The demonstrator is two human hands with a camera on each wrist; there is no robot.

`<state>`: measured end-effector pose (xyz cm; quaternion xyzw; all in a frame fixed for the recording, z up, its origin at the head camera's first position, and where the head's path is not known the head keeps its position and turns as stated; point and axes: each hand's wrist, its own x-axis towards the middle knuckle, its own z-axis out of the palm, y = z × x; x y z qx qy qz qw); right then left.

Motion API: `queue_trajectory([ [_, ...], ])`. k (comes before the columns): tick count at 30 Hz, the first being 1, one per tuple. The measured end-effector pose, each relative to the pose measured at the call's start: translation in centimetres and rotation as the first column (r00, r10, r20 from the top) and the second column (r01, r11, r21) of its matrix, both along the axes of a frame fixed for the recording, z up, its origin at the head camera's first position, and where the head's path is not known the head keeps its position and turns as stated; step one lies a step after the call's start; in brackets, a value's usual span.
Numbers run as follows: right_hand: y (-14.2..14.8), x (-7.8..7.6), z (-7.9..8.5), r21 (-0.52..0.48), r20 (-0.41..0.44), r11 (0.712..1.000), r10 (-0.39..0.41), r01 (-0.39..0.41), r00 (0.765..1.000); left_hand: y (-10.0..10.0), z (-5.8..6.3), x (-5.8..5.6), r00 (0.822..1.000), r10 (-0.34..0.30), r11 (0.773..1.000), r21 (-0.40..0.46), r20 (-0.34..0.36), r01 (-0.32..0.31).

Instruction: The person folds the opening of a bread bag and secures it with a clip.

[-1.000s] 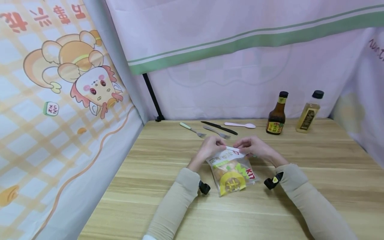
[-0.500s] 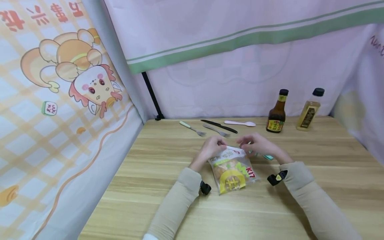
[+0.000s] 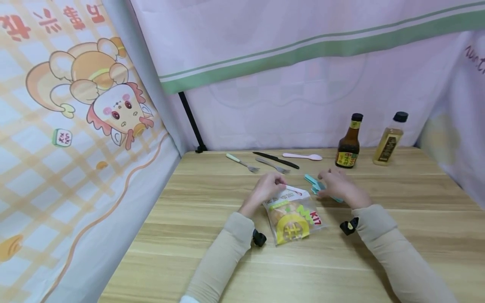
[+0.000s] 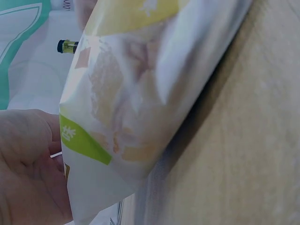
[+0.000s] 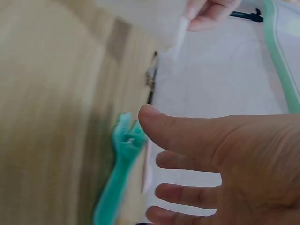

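Observation:
My left hand [image 3: 265,188] pinches the folded top edge of a clear plastic food bag [image 3: 292,223] with yellow and green print. Pale, bread-like pieces show through the bag [image 4: 115,93] in the left wrist view. To the right of the bag, teal plastic pieces that look like bag clips [image 3: 312,180] lie on the table, partly hidden under my right hand [image 3: 342,188]. In the right wrist view, one teal clip [image 5: 117,171] with a forked end lies beside my thumb. My right hand's fingers are loosely extended and spread, with nothing between them.
Behind the bag lie a green-handled fork [image 3: 242,163], another fork [image 3: 273,166], a black knife [image 3: 276,160] and a pale pink spoon [image 3: 303,156]. A dark sauce bottle [image 3: 347,145] and a clear bottle of yellowish liquid [image 3: 389,143] stand at the back right.
My right hand has let go of the bag's top edge and moved right, over the teal clips, which show more now. My left hand still holds the bag in place.

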<state>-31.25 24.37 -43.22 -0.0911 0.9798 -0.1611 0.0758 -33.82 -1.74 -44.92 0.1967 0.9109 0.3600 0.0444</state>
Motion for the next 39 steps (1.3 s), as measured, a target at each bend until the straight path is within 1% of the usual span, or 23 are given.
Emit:
queue_trajectory([
  [2, 0.0, 0.0, -0.3, 0.007, 0.016, 1.0, 0.02, -0.02, 1.0, 0.0, 0.0, 0.0, 1.0, -0.003, 1.0, 0.001, 0.0, 0.003],
  [5, 0.1, -0.1, -0.8, 0.008, 0.015, 0.999, 0.045, -0.045, 0.999, 0.1, 0.1, 0.1, 1.0, -0.006, 1.0, -0.001, -0.003, 0.006],
  [14, -0.3, -0.5, -1.8, 0.0, 0.001, 1.0, 0.014, -0.014, 1.0, 0.1, 0.1, 0.1, 1.0, -0.016, 1.0, -0.01, -0.009, 0.016],
  [18, 0.0, -1.1, -2.2, -0.034, -0.026, 0.999, 0.04, -0.041, 0.999, 0.0, 0.1, 0.1, 1.0, -0.01, 1.0, -0.01, -0.001, 0.01],
  [21, 0.3, -1.4, -2.0, -0.057, -0.037, 0.996, 0.064, -0.066, 0.997, 0.0, 0.0, 0.1, 1.0, -0.008, 1.0, -0.009, 0.0, 0.008],
  [24, 0.5, -1.4, -1.6, -0.055, -0.037, 0.995, 0.081, -0.083, 0.996, -0.1, -0.1, 0.0, 1.0, -0.009, 1.0, -0.006, -0.002, 0.009],
  [27, 0.6, -1.4, -1.4, -0.067, -0.026, 0.994, 0.086, -0.087, 0.996, -0.1, -0.1, 0.0, 1.0, -0.009, 1.0, -0.007, 0.0, 0.009],
  [37, 1.8, -1.6, -1.1, -0.116, -0.015, 0.989, 0.087, -0.088, 0.996, -0.1, -0.2, 0.0, 1.0, -0.008, 1.0, -0.013, 0.004, 0.008],
  [39, 2.1, -1.6, -1.1, -0.129, -0.013, 0.986, 0.106, -0.107, 0.994, -0.1, -0.1, 0.0, 1.0, -0.01, 1.0, -0.013, 0.004, 0.01],
])
